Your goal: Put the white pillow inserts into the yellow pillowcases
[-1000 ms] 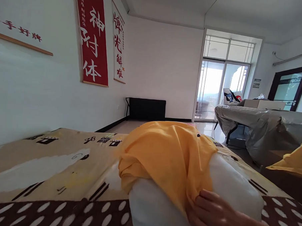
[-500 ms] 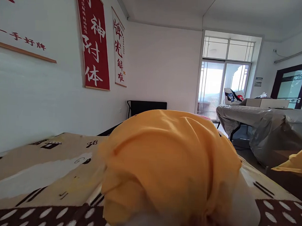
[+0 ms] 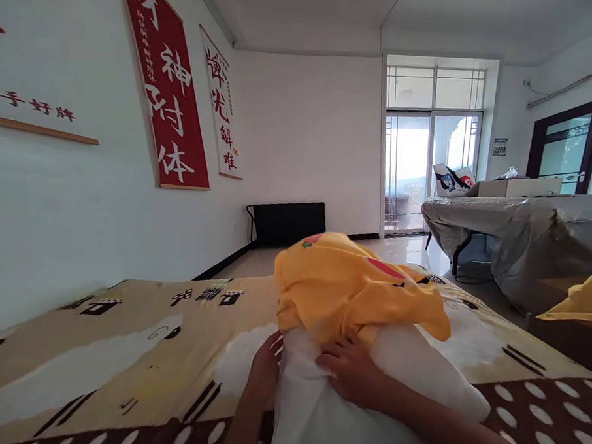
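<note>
A yellow pillowcase (image 3: 332, 282) with pink and dark prints lies bunched over the far end of a white pillow (image 3: 313, 393). The pillow's near part is bare. My right hand (image 3: 351, 368) is on top of the pillow, its fingers closed on the hem of the pillowcase. At the pillow's left side, my left hand (image 3: 266, 358) curls its fingers at the pillowcase's left edge; the fingertips are partly hidden there. Beneath everything is a beige blanket (image 3: 157, 366) with sheep prints and a brown, white-spotted border.
Another yellow cloth (image 3: 580, 300) pokes in at the right edge. Behind it, a table (image 3: 477, 213) under plastic sheeting bears a box (image 3: 528, 187). A folded black panel (image 3: 290, 224) leans against the back wall. Scroll banners (image 3: 171, 105) hang on the left wall.
The pillowcase has dropped and moved away from the camera, after filling the middle of the view. Both hands and the white pillow now show clearly. The view has shifted slightly.
</note>
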`<state>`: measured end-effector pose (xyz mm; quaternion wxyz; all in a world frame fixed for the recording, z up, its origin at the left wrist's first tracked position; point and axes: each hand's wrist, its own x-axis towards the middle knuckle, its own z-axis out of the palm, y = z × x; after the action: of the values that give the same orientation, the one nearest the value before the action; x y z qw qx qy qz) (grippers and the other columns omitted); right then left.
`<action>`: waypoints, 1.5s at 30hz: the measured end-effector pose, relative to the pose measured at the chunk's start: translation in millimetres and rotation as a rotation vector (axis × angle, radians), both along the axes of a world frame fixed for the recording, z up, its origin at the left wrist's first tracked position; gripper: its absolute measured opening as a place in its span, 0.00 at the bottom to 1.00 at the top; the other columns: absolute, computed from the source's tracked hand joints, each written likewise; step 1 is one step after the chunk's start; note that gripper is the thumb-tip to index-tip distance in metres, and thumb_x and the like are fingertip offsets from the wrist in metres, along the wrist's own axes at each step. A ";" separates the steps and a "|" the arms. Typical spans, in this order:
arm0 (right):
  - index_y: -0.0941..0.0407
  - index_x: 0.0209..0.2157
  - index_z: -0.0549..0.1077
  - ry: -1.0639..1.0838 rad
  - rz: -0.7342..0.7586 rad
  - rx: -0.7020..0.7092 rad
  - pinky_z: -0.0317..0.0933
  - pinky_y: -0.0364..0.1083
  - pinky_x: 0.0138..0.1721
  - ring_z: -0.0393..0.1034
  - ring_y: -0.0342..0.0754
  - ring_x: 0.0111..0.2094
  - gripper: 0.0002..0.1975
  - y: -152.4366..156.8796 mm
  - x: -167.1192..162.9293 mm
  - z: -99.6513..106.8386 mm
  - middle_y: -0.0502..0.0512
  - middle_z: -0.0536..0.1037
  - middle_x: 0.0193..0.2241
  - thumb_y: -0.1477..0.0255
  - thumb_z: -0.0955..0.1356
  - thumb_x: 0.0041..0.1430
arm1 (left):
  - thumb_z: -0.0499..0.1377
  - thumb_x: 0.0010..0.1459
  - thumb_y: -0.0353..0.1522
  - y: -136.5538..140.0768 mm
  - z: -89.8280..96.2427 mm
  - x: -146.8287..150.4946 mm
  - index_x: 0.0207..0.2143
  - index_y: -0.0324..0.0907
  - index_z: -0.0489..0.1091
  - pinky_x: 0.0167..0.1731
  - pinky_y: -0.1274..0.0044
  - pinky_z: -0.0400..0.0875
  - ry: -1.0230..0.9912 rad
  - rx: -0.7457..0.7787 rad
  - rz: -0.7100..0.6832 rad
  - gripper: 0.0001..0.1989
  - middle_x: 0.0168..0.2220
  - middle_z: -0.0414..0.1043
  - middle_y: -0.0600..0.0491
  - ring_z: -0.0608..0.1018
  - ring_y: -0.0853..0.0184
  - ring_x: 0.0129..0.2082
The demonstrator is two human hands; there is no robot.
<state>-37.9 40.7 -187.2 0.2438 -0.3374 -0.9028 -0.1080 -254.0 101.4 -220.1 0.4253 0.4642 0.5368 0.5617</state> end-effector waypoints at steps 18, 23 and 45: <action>0.55 0.40 0.72 0.749 -0.273 -0.074 0.63 0.53 0.46 0.69 0.52 0.44 0.17 29.4 99.9 7.0 0.56 0.77 0.40 0.77 0.61 0.49 | 0.59 0.46 0.29 -74.1 53.6 96.3 0.54 0.49 0.62 0.60 0.62 0.51 1.048 0.524 -0.479 0.30 0.56 0.63 0.51 0.63 0.56 0.58; 0.56 0.47 0.70 0.517 -0.358 -0.098 0.56 0.54 0.54 0.63 0.53 0.51 0.28 42.8 107.4 -9.9 0.56 0.71 0.50 0.82 0.60 0.41 | 0.52 0.58 0.33 -59.8 37.6 106.2 0.36 0.45 0.72 0.51 0.60 0.62 1.057 0.623 -0.275 0.10 0.42 0.74 0.48 0.71 0.57 0.47; 0.52 0.37 0.77 0.664 -0.535 -0.143 0.52 0.48 0.47 0.69 0.50 0.44 0.16 67.5 153.4 -22.9 0.54 0.78 0.40 0.74 0.59 0.53 | 0.55 0.57 0.39 -101.6 91.9 68.3 0.27 0.41 0.71 0.39 0.76 0.68 0.441 0.671 -0.335 0.12 0.31 0.71 0.48 0.73 0.63 0.37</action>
<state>115.4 108.1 -210.1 0.4605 -0.5920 -0.6614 0.0100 -185.7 -0.3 -128.1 0.2112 0.7663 0.3198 0.5157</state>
